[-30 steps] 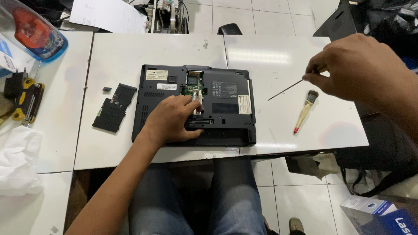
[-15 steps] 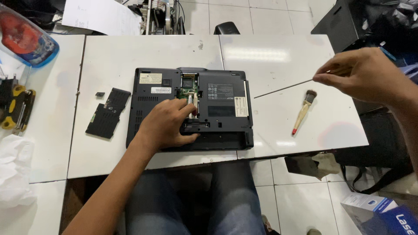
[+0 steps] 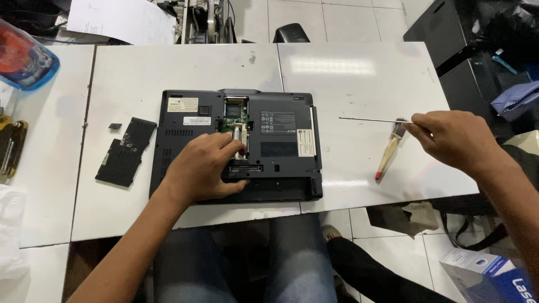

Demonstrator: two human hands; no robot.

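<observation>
The left hand [image 3: 205,165] rests on the upturned laptop [image 3: 238,146] on the desk [image 3: 348,73], its grip loosely curled, fingertips touching the open memory bay [image 3: 238,120]. The right hand [image 3: 455,137] pinches a thin metal rod [image 3: 373,119] (level, pointing left) just above a brush [image 3: 388,154].

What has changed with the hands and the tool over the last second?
The right hand has swung its thin metal rod from tilted to nearly level, just above the paintbrush. The left hand stays on the upturned laptop at the open compartment; the removed cover is unmoved.
</observation>
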